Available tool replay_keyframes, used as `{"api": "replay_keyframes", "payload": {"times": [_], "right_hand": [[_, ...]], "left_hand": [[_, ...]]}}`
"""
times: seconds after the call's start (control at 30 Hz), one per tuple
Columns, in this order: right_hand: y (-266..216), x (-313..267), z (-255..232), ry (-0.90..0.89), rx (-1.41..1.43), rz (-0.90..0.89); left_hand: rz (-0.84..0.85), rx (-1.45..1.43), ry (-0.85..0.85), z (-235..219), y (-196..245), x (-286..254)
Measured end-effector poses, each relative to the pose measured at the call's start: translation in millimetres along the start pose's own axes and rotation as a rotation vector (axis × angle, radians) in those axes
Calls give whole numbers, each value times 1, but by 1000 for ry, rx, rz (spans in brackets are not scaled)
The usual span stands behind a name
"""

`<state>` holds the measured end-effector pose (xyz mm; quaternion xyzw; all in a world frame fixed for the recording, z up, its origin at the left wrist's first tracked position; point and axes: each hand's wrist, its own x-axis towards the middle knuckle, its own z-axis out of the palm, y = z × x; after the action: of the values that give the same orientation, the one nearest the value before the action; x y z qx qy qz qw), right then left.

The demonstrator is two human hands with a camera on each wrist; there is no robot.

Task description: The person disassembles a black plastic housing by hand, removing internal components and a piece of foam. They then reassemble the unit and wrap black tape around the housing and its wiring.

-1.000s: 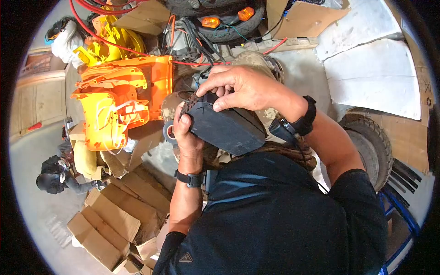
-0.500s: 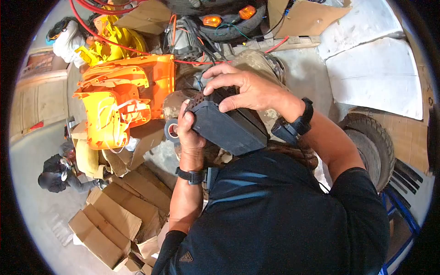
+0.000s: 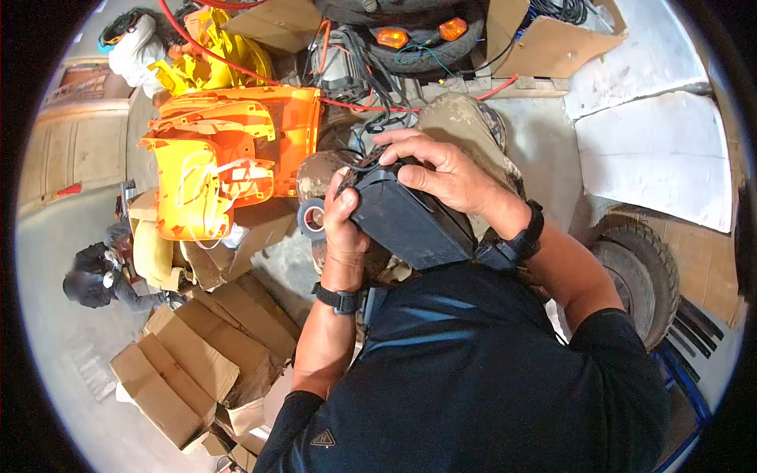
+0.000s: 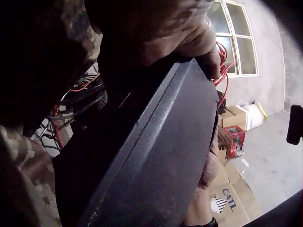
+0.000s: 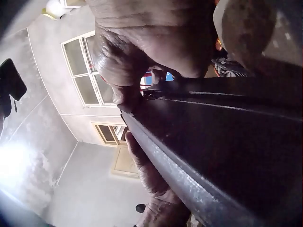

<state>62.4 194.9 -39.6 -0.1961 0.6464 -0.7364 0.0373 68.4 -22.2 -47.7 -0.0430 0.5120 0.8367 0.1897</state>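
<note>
A black rectangular box (image 3: 406, 217) with a ridged edge lies tilted over the person's lap. The left hand (image 3: 344, 221) grips its left end, thumb along the near face; in the left wrist view the box's flat face (image 4: 165, 142) fills the middle. The right hand (image 3: 449, 169) holds the box's upper edge near the corner, thumb on top and fingers reaching over the far side. Dark cables (image 3: 364, 162) run beside that corner. In the right wrist view the right thumb (image 5: 124, 92) meets the corner. A roll of grey tape (image 3: 312, 218) is just left of the left hand.
Orange plastic panels (image 3: 236, 158) are stacked at the left, flattened cardboard boxes (image 3: 189, 363) below them. A tyre (image 3: 643, 276) stands at the right, near white sheets (image 3: 654, 150). A red hose (image 3: 185, 35) crosses the back. Another person (image 3: 95, 276) is at the far left.
The right fingers, raised above the box's upper corner before, have come down onto its edge. The left hand keeps its grip. The head view has shifted slightly, moving the scene rightward.
</note>
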Motion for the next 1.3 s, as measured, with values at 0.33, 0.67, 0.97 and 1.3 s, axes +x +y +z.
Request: {"api": "replay_keyframes", "payload": {"times": [0.33,0.67,0.97,1.3], "right_hand": [[-16,-1,-13,-157,-58,92],[-18,8,-28,-277,-123,97],[-14,16,-32,-325,-11,123],[-14,19,-35,-388,-95,72]], "left_hand": [[0,-18,24,-1,0,1],[-2,17,-19,0,0,2],[-1,-74,-8,6,3,0],[-1,-87,-25,-3,-3,-1]]}}
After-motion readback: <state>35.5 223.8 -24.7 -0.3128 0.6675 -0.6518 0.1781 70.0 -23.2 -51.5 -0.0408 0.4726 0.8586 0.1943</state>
